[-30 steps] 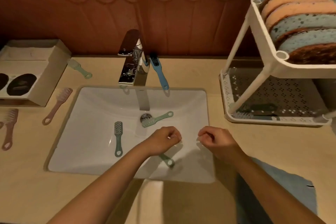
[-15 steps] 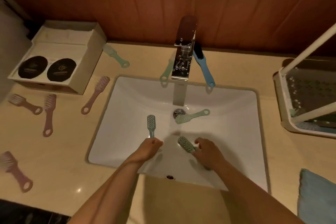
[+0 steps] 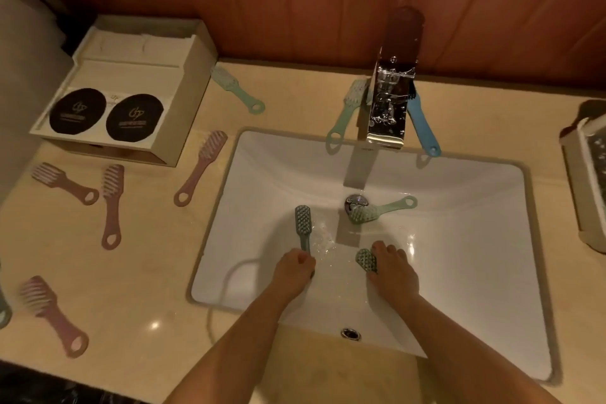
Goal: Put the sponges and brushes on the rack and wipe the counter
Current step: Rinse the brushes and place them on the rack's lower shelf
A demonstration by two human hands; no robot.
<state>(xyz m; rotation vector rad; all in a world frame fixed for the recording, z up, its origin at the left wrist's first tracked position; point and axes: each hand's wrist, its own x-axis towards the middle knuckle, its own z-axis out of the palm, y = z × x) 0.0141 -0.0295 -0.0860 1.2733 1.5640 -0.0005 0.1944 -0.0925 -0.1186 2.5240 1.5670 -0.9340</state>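
You are closing your left hand (image 3: pixel 295 264) on the handle of a green brush (image 3: pixel 303 226) in the sink (image 3: pixel 475 239), in front of the faucet (image 3: pixel 390 98). Your right hand (image 3: pixel 392 264) is clamping a second green brush (image 3: pixel 366 259) beside it, gathering both for the rack (image 3: pixel 587 180), right of the faucet.

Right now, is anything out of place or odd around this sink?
Yes. Brushes lie scattered: three green ones in the sink basin, one resting on the drain, while the left hand and right hand each close on one. Four pink brushes are strewn on the counter, and two lean against the faucet.
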